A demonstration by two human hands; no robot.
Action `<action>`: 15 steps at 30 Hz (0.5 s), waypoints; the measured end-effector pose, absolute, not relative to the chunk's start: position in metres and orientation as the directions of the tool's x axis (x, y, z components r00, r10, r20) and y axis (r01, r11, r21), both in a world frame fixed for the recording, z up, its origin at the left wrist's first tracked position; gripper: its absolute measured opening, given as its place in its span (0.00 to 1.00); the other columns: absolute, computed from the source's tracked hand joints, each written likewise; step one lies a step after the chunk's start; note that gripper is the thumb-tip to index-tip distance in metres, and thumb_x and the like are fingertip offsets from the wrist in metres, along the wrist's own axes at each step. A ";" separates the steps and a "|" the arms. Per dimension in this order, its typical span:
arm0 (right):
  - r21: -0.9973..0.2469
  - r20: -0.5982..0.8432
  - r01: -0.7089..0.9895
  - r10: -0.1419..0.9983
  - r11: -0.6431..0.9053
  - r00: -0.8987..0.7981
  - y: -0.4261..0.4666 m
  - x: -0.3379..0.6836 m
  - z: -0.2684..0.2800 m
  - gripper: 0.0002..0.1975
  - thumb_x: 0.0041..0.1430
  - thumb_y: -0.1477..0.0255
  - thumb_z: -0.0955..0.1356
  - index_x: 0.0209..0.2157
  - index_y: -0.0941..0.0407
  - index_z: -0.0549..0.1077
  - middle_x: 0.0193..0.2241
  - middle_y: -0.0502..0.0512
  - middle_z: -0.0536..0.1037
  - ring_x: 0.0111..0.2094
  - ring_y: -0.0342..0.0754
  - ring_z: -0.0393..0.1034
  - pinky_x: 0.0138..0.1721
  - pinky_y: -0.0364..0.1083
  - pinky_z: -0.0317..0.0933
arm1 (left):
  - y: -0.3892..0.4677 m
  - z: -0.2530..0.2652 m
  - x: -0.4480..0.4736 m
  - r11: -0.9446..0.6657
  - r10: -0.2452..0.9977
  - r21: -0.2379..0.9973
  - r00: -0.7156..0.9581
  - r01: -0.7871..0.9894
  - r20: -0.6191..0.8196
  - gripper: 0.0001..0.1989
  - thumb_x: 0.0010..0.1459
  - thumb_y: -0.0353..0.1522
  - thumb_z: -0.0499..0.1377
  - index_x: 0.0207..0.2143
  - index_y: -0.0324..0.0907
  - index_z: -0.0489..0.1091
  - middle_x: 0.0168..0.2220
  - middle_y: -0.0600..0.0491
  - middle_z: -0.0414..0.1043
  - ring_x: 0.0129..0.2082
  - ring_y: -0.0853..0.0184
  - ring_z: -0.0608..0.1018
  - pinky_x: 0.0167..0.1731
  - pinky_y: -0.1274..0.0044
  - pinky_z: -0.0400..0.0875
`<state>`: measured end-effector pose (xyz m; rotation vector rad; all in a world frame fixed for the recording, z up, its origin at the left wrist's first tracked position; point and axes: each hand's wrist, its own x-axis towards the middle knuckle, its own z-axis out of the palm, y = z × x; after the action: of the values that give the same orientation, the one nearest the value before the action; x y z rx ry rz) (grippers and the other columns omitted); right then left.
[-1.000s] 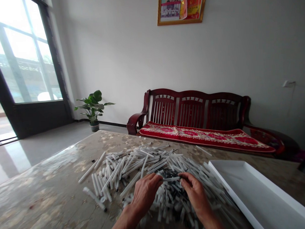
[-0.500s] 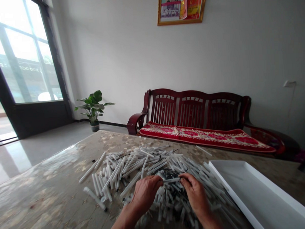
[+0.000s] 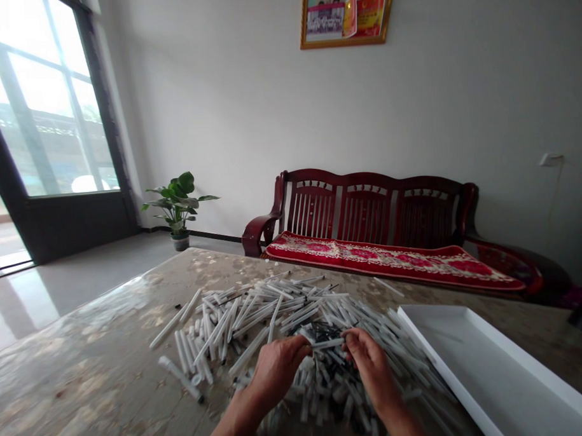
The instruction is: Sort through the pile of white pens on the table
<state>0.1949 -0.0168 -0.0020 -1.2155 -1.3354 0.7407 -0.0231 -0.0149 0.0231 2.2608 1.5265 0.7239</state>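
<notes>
Between my two hands a translucent white pen tube (image 3: 328, 344) is held level, one end in each. My left hand (image 3: 279, 361) pinches its left end with thumb and fingers. The right end, which looks dark, is gripped by the thumb and forefinger of my right hand (image 3: 370, 361). Below and around them spreads a heap of similar pen tubes (image 3: 256, 308), many with dark ends. Darker, thin pieces (image 3: 326, 330) lie in the middle of the heap, just behind the held tube. My fingers hide the very ends of that tube.
A shallow white tray (image 3: 506, 369) stands on the patterned table (image 3: 115, 370) at the right, touching or close to the heap. A thicker loose tube (image 3: 181, 377) lies at the left. Beyond the table are a wooden bench (image 3: 367, 209) and a potted plant (image 3: 178, 203).
Both hands stay nearly in place with the pen tube between them. My right hand's fingers have shifted very slightly. The heap looks the same.
</notes>
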 end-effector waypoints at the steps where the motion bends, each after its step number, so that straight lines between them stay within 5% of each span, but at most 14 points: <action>1: -0.927 0.315 0.258 0.939 0.272 0.141 -0.017 0.196 -0.002 0.26 0.56 0.45 0.66 0.29 0.55 0.77 0.21 0.52 0.77 0.23 0.49 0.71 0.25 0.43 0.65 | -0.015 0.023 -0.023 -0.380 0.925 0.524 0.303 0.762 0.230 0.15 0.66 0.36 0.50 0.34 0.49 0.77 0.32 0.56 0.80 0.34 0.67 0.80 0.33 0.82 0.64; 9: -0.931 0.354 0.164 0.913 0.325 0.203 -0.009 0.200 -0.005 0.21 0.51 0.50 0.71 0.33 0.55 0.80 0.26 0.55 0.81 0.26 0.52 0.75 0.28 0.46 0.69 | -0.010 0.022 -0.029 -0.314 0.943 0.672 0.303 0.671 0.137 0.23 0.67 0.41 0.45 0.33 0.44 0.77 0.23 0.56 0.72 0.26 0.68 0.74 0.28 0.80 0.63; 15: -0.819 0.514 0.366 0.848 0.441 0.128 -0.011 0.203 -0.005 0.15 0.58 0.59 0.69 0.38 0.53 0.82 0.39 0.58 0.82 0.41 0.53 0.77 0.38 0.45 0.71 | -0.005 0.019 -0.033 -0.327 0.943 0.635 0.282 0.700 0.176 0.20 0.66 0.40 0.47 0.32 0.45 0.77 0.23 0.57 0.72 0.27 0.67 0.74 0.29 0.79 0.63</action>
<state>0.2029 -0.0108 -0.0048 -1.1362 -1.4672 0.4932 -0.0335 -0.0053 0.0193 2.1198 1.4749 0.7465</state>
